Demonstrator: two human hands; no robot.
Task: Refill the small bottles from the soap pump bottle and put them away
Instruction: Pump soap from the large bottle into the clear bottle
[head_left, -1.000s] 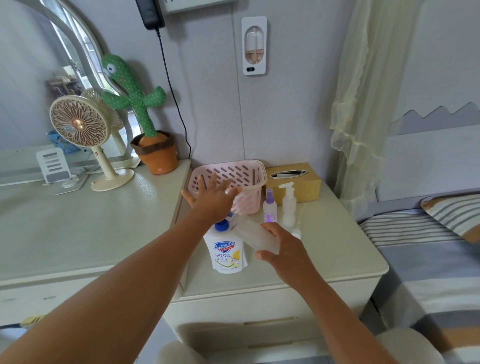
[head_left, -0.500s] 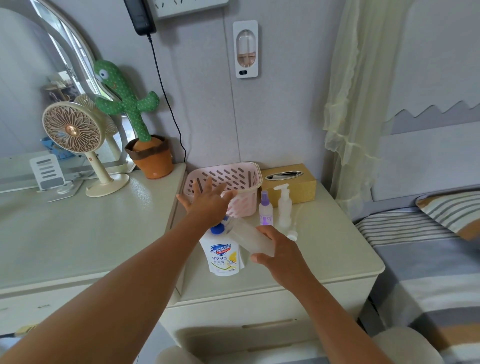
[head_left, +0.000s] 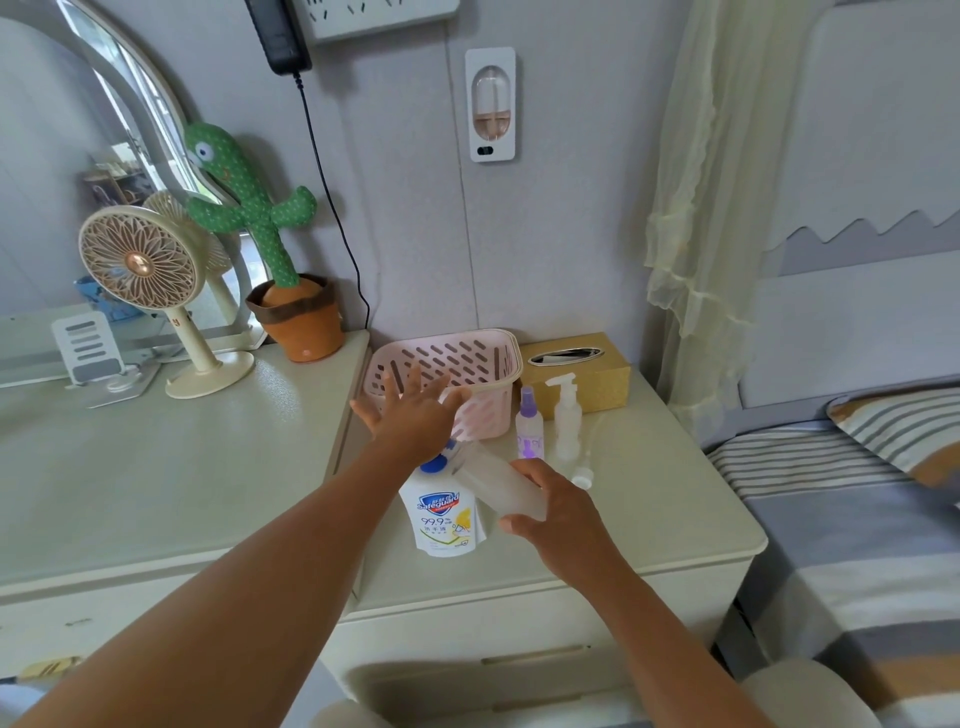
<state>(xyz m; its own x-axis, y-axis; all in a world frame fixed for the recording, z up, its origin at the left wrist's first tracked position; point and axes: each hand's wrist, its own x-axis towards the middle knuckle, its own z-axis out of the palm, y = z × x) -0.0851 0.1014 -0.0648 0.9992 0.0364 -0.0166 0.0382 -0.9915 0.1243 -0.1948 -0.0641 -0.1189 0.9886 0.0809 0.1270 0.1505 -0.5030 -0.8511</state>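
A white soap pump bottle (head_left: 442, 514) with a blue collar stands on the nightstand (head_left: 649, 525). My left hand (head_left: 413, 415) lies flat on its pump head, fingers spread and straight. My right hand (head_left: 558, 512) grips a small translucent bottle (head_left: 498, 480), tilted with its mouth up against the pump's nozzle. A small purple spray bottle (head_left: 529, 428) and a small clear pump bottle (head_left: 566, 415) stand just behind. A loose pump cap with its tube (head_left: 584, 470) lies beside them. The pink slotted basket (head_left: 488, 353) sits behind my left hand.
A gold tissue box (head_left: 592, 376) stands right of the basket. On the dresser (head_left: 156, 467) to the left are a small fan (head_left: 140, 270), a phone stand (head_left: 88, 348) and a plush cactus in a pot (head_left: 291, 312). A bed (head_left: 857, 519) lies right; a curtain (head_left: 706, 208) hangs above it.
The view has shifted a little. Both hands stay on the pump head and the small bottle, with no clear change in their hold.
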